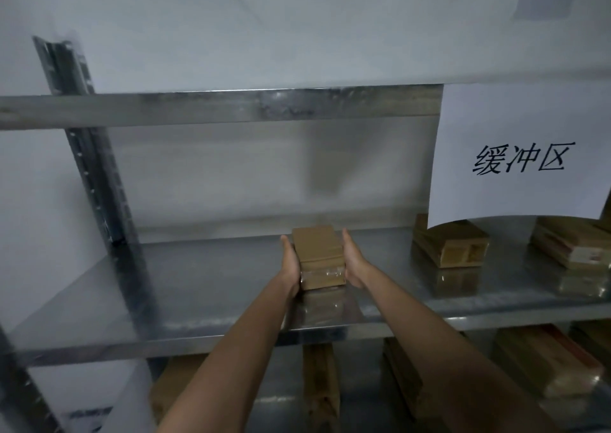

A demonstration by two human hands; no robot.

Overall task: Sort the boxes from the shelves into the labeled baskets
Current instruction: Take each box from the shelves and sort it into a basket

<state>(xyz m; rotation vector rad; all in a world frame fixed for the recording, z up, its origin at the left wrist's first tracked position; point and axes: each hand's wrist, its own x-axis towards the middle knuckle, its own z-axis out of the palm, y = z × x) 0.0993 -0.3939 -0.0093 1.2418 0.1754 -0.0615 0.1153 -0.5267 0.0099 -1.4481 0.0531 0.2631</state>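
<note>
Head view shows the cardboard box [316,250] on the metal shelf [198,267], pressed between the straight fingers [347,238] of left hand [292,262] and right hand [353,260]; it looks light and stiff, its tape perhaps slippery, so the side walls suit.

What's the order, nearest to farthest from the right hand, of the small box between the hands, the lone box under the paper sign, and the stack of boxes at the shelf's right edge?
1. Small box: against the right hand, middle of the shelf.
2. Lone box: further right, under the paper sign.
3. Stack of boxes: at the far right edge.
</note>
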